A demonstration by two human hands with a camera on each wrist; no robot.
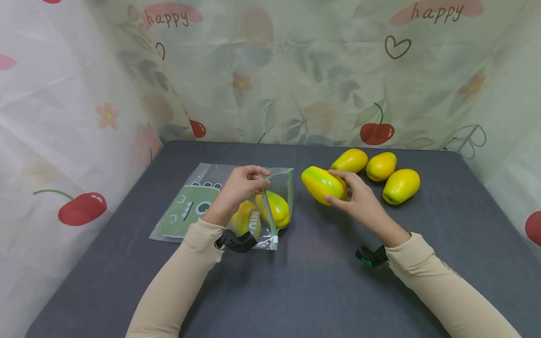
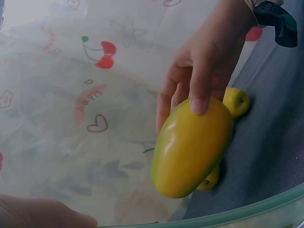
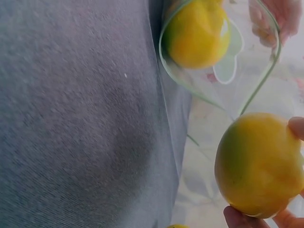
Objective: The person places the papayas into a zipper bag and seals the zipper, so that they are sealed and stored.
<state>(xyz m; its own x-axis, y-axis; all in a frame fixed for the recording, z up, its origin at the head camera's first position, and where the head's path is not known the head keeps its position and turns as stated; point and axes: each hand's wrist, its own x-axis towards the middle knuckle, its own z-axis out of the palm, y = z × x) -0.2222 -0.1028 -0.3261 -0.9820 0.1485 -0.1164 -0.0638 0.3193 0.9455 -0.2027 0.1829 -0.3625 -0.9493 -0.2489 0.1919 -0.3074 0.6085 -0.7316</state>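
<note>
My left hand (image 1: 247,188) pinches the upper edge of a clear zip bag (image 1: 282,180) with a green printed face, and the bag's mouth stands open toward the right. Inside it lie yellow mangoes (image 1: 279,210), one close to the mouth. My right hand (image 1: 359,202) grips another yellow-green mango (image 1: 323,185) between thumb and fingers, just right of the bag and above the table. The left wrist view shows this mango (image 2: 192,147) beyond the bag's rim (image 2: 247,211). In the right wrist view, the held mango (image 3: 259,164) is apart from the bag's open rim (image 3: 190,90).
Three more mangoes, one at the back (image 1: 350,160), one beside it (image 1: 381,166) and one nearer (image 1: 401,186), rest behind and right of my right hand on the dark table (image 1: 321,291). A printed curtain (image 1: 287,70) hangs behind and at both sides.
</note>
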